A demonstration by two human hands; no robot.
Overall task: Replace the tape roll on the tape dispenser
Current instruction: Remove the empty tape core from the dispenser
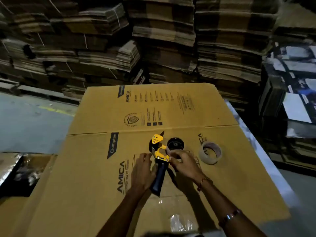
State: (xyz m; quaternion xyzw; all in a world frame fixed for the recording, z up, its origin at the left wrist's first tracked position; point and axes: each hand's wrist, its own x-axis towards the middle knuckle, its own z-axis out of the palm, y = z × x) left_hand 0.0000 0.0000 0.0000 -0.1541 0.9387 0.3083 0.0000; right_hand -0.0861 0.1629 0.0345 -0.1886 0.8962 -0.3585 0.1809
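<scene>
Midway, by the look of it: a tape dispenser [158,156] lies on its side on a flattened cardboard carton [95,168] that covers the tabletop, its yellow frame pointing away from the person and its dark handle toward them. Its black hub [175,144] stands bare, with no roll seated on it, which suggests the spent roll is already off.

A clear tape roll [210,153] rests flat on the carton to the right of the dispenser, apart from it and untouched by either hand. Whether it is the fresh roll or the old one cannot be told for certain, though it seems to carry a fair amount of tape.

Left hand [142,170] lies alongside the handle, fingers fairly straight and pressing the tool down against the carton; it does not appear to wrap around it. Right hand [183,165] hovers just beside the yellow frame, fingers curled and pinching something pale and thin, possibly a strip of tape or a leftover core [169,152]; the dim light leaves its identity unclear.

Judging from this, what remains is to seat the roll on the hub, thread its end past the roller and blade at the front, and check that it pulls freely. Stacks of bundled flat cartons [153,40] fill the background.
</scene>
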